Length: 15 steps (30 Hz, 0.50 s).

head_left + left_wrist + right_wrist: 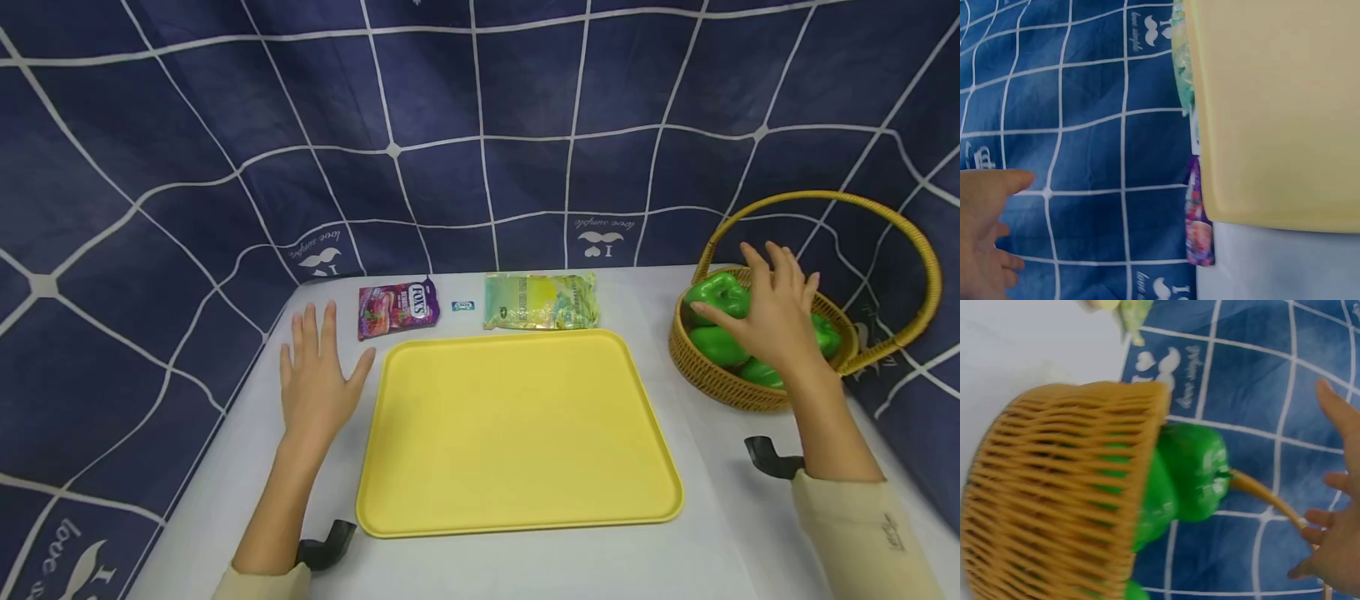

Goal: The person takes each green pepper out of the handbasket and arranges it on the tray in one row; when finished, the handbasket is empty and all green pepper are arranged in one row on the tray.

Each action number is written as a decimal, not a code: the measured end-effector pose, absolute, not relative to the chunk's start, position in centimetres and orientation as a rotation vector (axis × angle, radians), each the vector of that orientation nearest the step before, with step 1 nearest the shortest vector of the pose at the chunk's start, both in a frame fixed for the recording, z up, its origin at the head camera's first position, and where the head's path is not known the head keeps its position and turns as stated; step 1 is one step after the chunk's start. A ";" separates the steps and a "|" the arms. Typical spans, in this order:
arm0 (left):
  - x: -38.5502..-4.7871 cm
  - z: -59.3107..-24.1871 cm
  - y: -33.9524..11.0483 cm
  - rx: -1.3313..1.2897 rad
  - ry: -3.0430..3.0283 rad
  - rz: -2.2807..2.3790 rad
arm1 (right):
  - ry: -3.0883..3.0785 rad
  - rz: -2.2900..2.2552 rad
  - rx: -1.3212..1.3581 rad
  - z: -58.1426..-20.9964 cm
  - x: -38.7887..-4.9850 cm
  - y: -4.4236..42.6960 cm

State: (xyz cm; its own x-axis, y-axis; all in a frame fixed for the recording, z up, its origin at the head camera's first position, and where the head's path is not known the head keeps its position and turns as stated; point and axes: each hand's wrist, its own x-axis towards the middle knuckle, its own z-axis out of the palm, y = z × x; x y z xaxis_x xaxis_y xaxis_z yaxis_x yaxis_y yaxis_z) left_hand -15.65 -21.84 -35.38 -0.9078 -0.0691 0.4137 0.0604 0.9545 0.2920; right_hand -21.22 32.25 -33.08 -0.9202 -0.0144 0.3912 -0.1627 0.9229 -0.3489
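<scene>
Where right hand (pixel 780 321) hovers, glossy green peppers (pixel 722 289), wicker basket (pixel 697 367)

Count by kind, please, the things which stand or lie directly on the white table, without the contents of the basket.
Bags: 2
Small blue piece: 1
Tray: 1
Basket: 1
Total: 5

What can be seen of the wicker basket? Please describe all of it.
The basket looks round, golden-brown and woven like wicker, with a tall arched handle raised. It sits upright on the white table, right of the yellow tray, and holds several glossy green peppers. The right hand is over it, seemingly without touching it.
</scene>
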 end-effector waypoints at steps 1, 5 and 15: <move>-15.5 -35.6 -22.0 0.007 -2.653 -0.447 | -2.663 0.563 0.133 -33.3 -21.4 32.4; -14.7 -37.1 -22.7 0.012 -2.567 -0.567 | -2.541 0.672 0.132 -34.5 -22.2 33.1; -13.4 -42.4 -24.7 0.038 -2.624 -0.919 | -2.548 0.889 0.062 -37.6 -24.1 34.5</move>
State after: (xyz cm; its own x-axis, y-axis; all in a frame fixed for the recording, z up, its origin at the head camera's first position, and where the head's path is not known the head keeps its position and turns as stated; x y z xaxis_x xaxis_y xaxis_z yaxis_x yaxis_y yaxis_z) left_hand -13.36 -24.74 -42.39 -0.9351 -0.1417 0.3249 0.0921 0.7880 0.6087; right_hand -24.09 34.47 -37.56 -0.9028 0.0999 0.4183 -0.1820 0.7926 -0.5820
